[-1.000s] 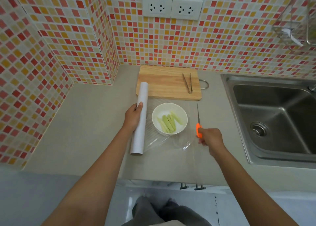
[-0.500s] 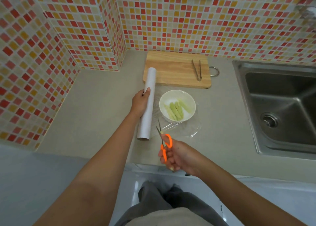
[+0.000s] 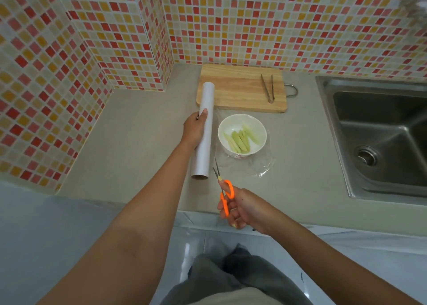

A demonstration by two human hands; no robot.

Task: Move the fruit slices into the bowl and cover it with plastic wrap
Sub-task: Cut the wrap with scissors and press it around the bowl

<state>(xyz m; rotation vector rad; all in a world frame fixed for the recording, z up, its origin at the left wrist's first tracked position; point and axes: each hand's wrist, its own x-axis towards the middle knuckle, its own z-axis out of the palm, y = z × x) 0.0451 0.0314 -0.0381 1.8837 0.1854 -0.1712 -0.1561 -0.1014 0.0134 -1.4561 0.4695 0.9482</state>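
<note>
Head view: left hand (image 3: 194, 129) grips wrap roll (image 3: 204, 131) beside bowl (image 3: 242, 136); right hand (image 3: 242, 209) grips scissors (image 3: 223, 189) nearer

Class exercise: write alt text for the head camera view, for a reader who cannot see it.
Seen from above, a person's left hand holds a white plastic wrap roll on a grey counter, while the right hand holds orange-handled scissors beside its near end. A white bowl of green fruit slices sits under clear wrap.

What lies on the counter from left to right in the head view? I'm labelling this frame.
Plastic wrap roll → white bowl of fruit slices → tongs on the cutting board → sink.
</note>
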